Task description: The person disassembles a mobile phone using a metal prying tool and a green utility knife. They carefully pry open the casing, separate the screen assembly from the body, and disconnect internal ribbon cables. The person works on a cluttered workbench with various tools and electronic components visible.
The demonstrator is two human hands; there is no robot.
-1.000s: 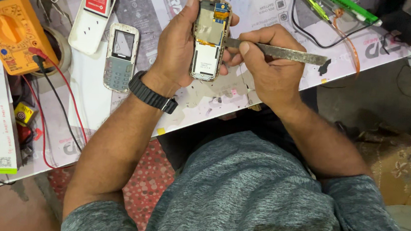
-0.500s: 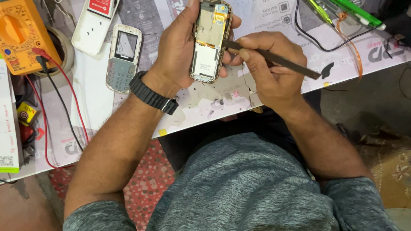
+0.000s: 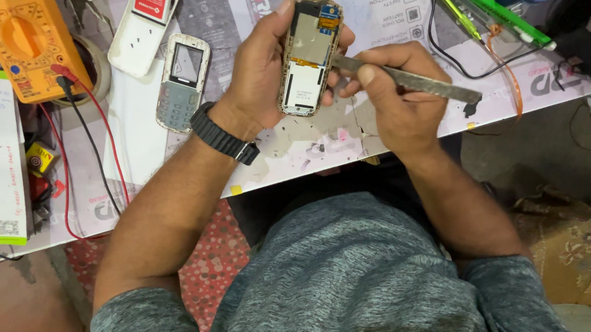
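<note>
Between your hands, your left hand [image 3: 264, 70] grips the open phone [image 3: 309, 56] upright. Your right hand [image 3: 391, 89] pinches tweezers [image 3: 412, 80], tips touching its right edge.

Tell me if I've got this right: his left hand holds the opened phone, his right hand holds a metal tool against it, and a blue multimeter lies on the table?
Nearly. The head view shows the multimeter is orange, not blue. The rest holds: left hand holds the opened phone, right hand the metal tool.

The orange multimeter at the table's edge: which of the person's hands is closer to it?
Left. The left hand, holding the opened phone, is the one on the side of the orange multimeter. The right hand, gripping the metal tool, is farther off, beyond the phone.
</note>
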